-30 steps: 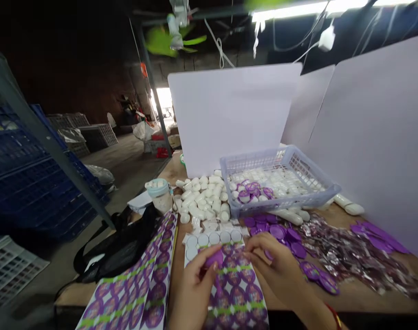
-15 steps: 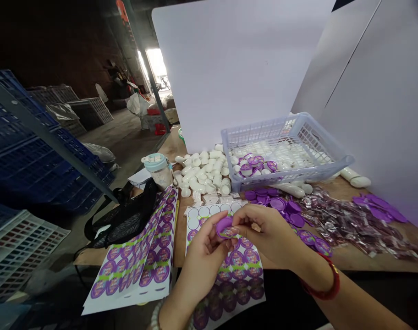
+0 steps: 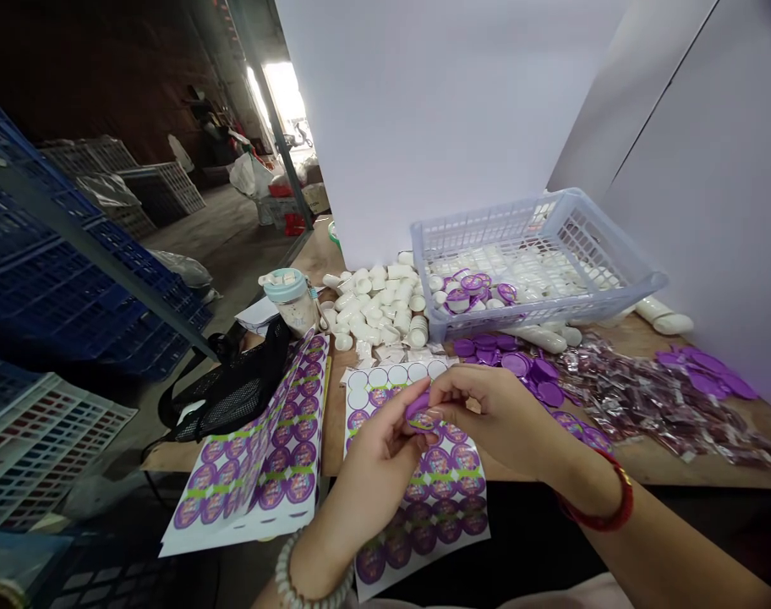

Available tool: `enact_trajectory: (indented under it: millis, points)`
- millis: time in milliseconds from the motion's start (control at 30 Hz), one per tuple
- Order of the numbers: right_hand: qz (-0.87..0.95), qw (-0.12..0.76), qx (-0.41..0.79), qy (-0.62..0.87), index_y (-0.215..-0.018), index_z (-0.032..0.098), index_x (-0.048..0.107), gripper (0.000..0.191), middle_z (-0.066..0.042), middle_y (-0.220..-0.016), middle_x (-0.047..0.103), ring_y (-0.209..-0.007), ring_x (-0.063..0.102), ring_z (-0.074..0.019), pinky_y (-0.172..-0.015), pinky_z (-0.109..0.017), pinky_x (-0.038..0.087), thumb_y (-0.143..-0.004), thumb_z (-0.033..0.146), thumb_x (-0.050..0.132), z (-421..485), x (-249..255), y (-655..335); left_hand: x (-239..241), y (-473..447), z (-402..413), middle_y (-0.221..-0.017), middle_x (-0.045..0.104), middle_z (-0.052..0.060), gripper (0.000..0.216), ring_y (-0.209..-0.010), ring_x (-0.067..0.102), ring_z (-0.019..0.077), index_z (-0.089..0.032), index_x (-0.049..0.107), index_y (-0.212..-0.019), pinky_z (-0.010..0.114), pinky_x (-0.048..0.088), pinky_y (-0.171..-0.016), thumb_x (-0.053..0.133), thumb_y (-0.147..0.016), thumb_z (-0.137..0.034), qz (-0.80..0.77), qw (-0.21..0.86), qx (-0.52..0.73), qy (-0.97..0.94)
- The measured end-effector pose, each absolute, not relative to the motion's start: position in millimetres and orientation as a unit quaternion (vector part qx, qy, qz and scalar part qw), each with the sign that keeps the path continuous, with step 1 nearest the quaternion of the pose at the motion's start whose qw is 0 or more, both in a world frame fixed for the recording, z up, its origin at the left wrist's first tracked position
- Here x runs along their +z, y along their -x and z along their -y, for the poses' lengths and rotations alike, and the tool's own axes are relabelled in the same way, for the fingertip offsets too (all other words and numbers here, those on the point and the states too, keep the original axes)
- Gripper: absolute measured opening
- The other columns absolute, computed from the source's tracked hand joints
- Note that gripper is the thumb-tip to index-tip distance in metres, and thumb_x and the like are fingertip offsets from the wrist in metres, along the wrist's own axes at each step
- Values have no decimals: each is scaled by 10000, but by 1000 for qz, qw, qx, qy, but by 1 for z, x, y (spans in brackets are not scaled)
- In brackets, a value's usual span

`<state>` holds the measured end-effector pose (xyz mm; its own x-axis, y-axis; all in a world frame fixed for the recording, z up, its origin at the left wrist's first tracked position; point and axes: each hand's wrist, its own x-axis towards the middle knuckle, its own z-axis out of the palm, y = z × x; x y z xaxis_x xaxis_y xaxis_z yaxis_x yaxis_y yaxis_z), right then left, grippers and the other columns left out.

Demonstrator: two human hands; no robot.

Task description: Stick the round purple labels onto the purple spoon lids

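Gripping a purple lid (image 3: 417, 408) by its rim, the left hand (image 3: 378, 463) is partly closed, thumb below and fingers curled behind it. The right hand (image 3: 496, 416) is closed to a pinch, its thumb and forefinger on the lid's right side, where a printed sticker (image 3: 423, 421) shows; whether the sticker lies quite flat cannot be told. The lid sits between the two sets of fingertips, tilted, above a sheet of round stickers (image 3: 447, 488) that hangs over the near edge of the table (image 3: 336, 406). Both forearms come in from below and slant inward, the left with a beaded bracelet (image 3: 309, 585) at the wrist, the right with a red one, and the right wrist bends so the fingers point left. Beyond the hands, white cups (image 3: 382, 306) lie heaped beside a plastic basket (image 3: 550, 315), which holds more cups, some with purple lids. Loose purple lids (image 3: 517, 364) lie in front of the basket, with shiny packets (image 3: 655, 410) toward the table's right end. More sticker sheets (image 3: 290, 461) overhang the near edge, left of the hands, beside a black bag (image 3: 243, 393).
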<state>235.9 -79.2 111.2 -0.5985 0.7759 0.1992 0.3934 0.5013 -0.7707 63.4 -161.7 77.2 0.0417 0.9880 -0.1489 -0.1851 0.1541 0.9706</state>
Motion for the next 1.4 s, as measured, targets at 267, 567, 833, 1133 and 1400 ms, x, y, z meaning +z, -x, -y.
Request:
enact_trajectory:
  millis: [267, 567, 833, 1133, 1400]
  points:
    - [828, 251, 353, 356, -767, 198, 716, 245, 58, -715, 691, -640, 560, -88, -603, -205, 374, -816, -38, 672, 79, 112, -236, 74, -61, 162, -1540, 624, 90, 639, -1379, 607, 270, -271, 616, -1508, 365, 501, -1110, 670, -883, -146, -481, 578, 483, -448]
    - [836, 245, 336, 358, -765, 194, 709, 246, 59, -733, 700, -647, 568, -85, -607, -200, 387, -804, -45, 672, 77, 110, -235, 71, -60, 162, -1549, 620, 75, 622, -1382, 606, 282, -284, 626, -1497, 391, 499, -1119, 671, -891, -149, -467, 590, 490, -440]
    - [864, 258, 279, 329, -903, 210, 758, 147, 3, -840, 739, -778, 666, -153, -720, -267, 522, -883, 69, 721, 85, 111, -238, 71, -60, 159, -1385, 722, 88, 492, -1165, 701, 235, -253, 691, -1402, 334, 559, -989, 747, -913, -248, -472, 584, 521, -406]
    - [812, 369, 296, 341, -1565, 350, 384, 648, -108, -1306, 622, -1062, 672, -249, -906, -432, 623, -984, 195, 624, 112, 66, -250, 80, -60, 159, -768, 745, -14, 358, -651, 604, 88, -199, 756, -1116, 173, 452, -618, 898, -813, -324, -453, 591, 577, -336]
    - [677, 374, 547, 320, -1529, 348, 324, 717, -23, -981, 683, -877, 708, -223, -809, -412, 626, -931, 260, 711, 127, 50, -244, 69, -65, 155, -786, 773, 2, 342, -708, 659, 106, -177, 746, -904, 206, 507, -714, 976, -682, -298, -466, 582, 590, -309]
